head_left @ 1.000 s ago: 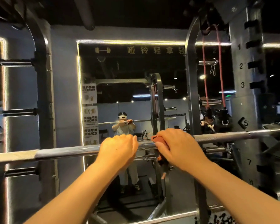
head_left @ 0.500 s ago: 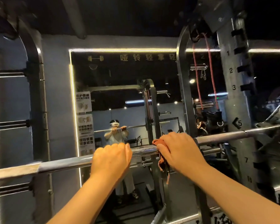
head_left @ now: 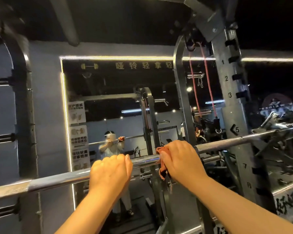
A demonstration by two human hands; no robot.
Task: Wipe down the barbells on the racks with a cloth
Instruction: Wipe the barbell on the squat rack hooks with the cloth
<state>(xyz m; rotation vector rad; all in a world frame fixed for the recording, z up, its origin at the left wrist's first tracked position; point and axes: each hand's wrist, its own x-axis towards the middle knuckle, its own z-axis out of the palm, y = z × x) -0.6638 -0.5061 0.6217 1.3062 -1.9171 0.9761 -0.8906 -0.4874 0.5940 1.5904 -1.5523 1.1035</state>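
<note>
Dim gym walls frame a mirror (head_left: 108,78) with a glowing strip round its edge; at far left a rack upright (head_left: 24,132) stands in shadow, short pegs jutting from it. Across the front runs the barbell (head_left: 57,180), resting on the rack and climbing slightly from lower left to upper right, which puts its shaft within easy reach of both arms.

The left hand (head_left: 111,173) sits bare on the shaft, its fingers curled over the top in a closed grip; I judge it is there to steady the bar and stop it rolling while the other side is rubbed. Just to its right a short stretch of chrome shows between the hands.

The reddish cloth (head_left: 162,171) comes next, bunched round the shaft with a loose tail hanging below; the right hand (head_left: 181,161) clamps its grip over it, pressing fabric to metal so that a slide along the bar would wipe it. Whether the cloth wraps fully round the underside is hidden, though it probably does.

Further right, red bands (head_left: 208,92) hang from the frame beside the numbered upright (head_left: 233,107), behind which the bar's far end passes; that stretch looks not yet reached.
</note>
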